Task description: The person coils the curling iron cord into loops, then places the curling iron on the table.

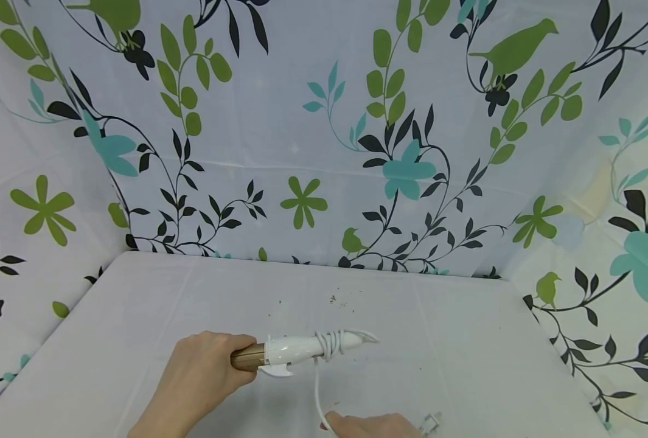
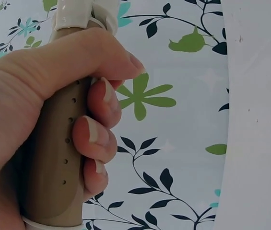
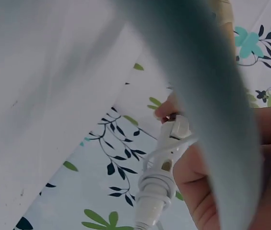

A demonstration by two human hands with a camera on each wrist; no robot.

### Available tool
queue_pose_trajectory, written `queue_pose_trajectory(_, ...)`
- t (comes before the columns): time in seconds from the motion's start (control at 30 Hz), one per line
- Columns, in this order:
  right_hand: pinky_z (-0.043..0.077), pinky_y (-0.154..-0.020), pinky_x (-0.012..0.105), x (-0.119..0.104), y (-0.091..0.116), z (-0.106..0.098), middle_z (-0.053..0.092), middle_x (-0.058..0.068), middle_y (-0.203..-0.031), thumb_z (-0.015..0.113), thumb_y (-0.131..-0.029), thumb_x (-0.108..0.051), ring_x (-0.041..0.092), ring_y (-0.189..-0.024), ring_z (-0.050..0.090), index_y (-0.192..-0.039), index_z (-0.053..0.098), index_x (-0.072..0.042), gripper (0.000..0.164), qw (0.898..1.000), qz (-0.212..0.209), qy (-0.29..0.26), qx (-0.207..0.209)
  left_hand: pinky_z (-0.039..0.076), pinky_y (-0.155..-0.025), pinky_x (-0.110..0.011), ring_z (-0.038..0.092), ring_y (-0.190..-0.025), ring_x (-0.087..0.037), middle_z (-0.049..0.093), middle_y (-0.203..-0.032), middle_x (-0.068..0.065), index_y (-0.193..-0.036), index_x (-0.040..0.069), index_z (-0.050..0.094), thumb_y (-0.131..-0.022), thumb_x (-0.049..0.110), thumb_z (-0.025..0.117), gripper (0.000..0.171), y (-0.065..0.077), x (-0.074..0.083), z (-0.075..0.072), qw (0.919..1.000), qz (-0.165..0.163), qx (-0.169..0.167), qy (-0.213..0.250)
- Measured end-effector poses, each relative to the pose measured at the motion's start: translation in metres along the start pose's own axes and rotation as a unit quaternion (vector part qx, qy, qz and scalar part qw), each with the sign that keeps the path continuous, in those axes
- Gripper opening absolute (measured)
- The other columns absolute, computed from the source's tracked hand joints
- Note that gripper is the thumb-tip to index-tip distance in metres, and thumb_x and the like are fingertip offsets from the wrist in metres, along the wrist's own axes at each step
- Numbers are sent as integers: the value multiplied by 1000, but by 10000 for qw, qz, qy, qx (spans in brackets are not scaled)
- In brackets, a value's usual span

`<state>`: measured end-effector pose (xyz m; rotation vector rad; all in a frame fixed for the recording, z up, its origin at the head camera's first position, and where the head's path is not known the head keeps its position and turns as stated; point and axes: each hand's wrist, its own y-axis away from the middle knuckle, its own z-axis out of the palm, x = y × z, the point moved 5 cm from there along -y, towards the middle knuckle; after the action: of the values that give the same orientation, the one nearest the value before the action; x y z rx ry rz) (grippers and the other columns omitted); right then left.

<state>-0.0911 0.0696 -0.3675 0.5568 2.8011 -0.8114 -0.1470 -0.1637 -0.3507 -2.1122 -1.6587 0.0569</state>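
My left hand grips the gold-brown barrel of a white curling iron, fingers curled round it and thumb across the top. Small holes run along the barrel in the left wrist view. The iron lies level over the table, its white handle pointing right. Several turns of white cord are wound round the handle. Below, a loose length of that cord hangs to my right hand, which pinches it at the bottom edge of the head view. A plug shows just beside the right hand.
A white table lies under the hands, with small brown specks on it. Behind and at both sides hangs a curtain printed with leaves, flowers and birds. A blurred pale band crosses the right wrist view.
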Motion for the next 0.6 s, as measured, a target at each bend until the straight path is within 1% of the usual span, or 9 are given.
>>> queue_pose_trajectory(0.07,38,-58,0,6,0,-3,62,-14,-75,67,-94,-31,-17,-63,44,-110,67,-14,23,9996,270,122,-27,26,-47,-20,28,-50,0,36,-53,22,-66,34,57,-61,15,81,31,0,0,0,10000,4,-42,-18)
queue_pose_trajectory(0.1,36,-56,0,8,0,-5,60,-14,-74,68,-93,-30,-16,-61,40,-110,67,-13,24,9992,321,231,-15,25,-47,-20,27,-50,0,34,-52,22,-65,34,55,-61,14,80,32,0,0,0,10000,15,-43,-32)
queue_pose_trajectory(0.17,31,-55,-2,11,-1,-9,53,-17,-71,65,-95,-27,-16,-62,30,-109,66,-15,18,9987,483,177,-17,24,-46,-20,26,-50,0,32,-52,21,-63,34,51,-61,14,80,35,1,0,0,10000,39,-55,-40)
queue_pose_trajectory(0.23,30,-57,-2,12,-3,-13,51,-17,-71,63,-97,-26,-14,-62,31,-106,66,-17,12,9984,408,380,114,23,-46,-20,25,-50,1,31,-52,21,-63,34,50,-61,14,79,36,1,0,0,10000,62,-56,-31)
queue_pose_trajectory(0.3,30,-59,-2,11,-5,-19,52,-17,-72,59,-100,-25,-12,-62,34,-104,66,-18,11,9977,186,581,293,24,-46,-20,26,-50,1,31,-52,21,-63,34,50,-61,14,80,35,1,1,0,10000,70,-57,-10)
queue_pose_trajectory(0.37,31,-60,-2,12,-7,-25,52,-16,-72,55,-102,-27,-9,-62,38,-101,66,-17,15,9957,-56,736,567,24,-47,-20,26,-50,0,33,-52,22,-65,34,53,-61,15,80,33,1,2,1,9999,67,-84,16)
queue_pose_trajectory(0.43,31,-60,-2,12,-9,-32,52,-15,-70,53,-103,-29,-7,-60,40,-98,66,-17,19,9939,-273,724,786,24,-47,-20,26,-50,0,33,-53,22,-66,34,55,-61,15,81,32,1,3,1,9999,97,-95,41)
queue_pose_trajectory(0.53,30,-58,-2,14,-14,-42,50,-12,-68,53,-103,-26,-3,-58,42,-93,66,-13,21,9868,-804,752,1191,25,-47,-20,27,-50,1,34,-53,23,-68,34,57,-61,15,81,31,1,6,0,9997,209,-87,86)
queue_pose_trajectory(0.6,28,-57,-1,15,-18,-49,47,-11,-66,53,-103,-24,-3,-57,40,-92,65,-12,20,9815,-1077,779,1374,25,-47,-19,27,-50,1,34,-53,23,-68,34,56,-61,15,81,32,1,8,0,9995,272,-96,103)
